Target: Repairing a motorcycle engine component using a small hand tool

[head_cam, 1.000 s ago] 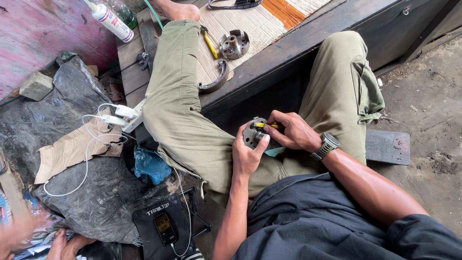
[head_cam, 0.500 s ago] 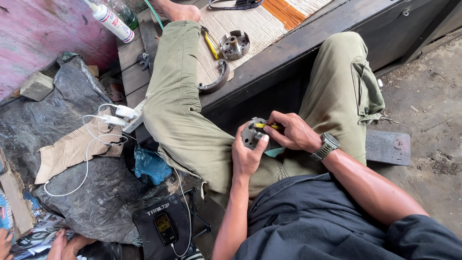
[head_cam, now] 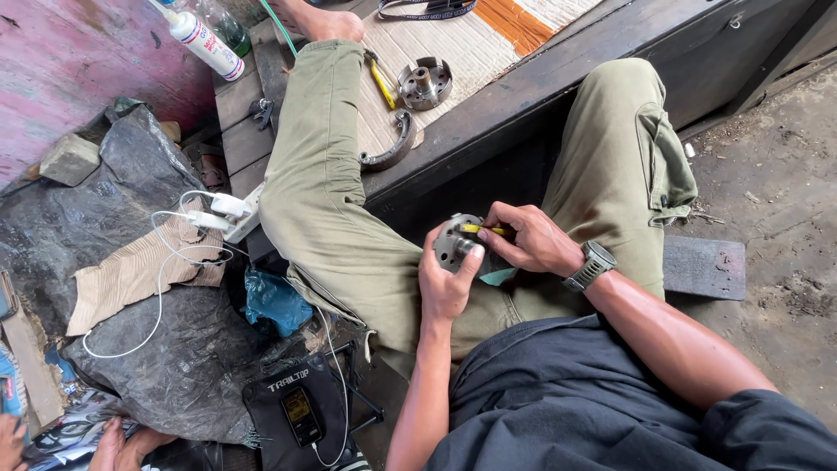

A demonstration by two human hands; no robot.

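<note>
Just left of centre frame, my left hand (head_cam: 446,283) cups the metal hub (head_cam: 455,242) from below over my lap, steadying it, so my right hand (head_cam: 534,242), beside it, can pinch the yellow tool (head_cam: 485,229) into its face.

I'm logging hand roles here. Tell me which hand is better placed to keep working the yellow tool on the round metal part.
Right. The right hand already pinches the yellow tool, its tip against the round metal part. The left hand cups that part from below, so it is busy steadying it.
</note>
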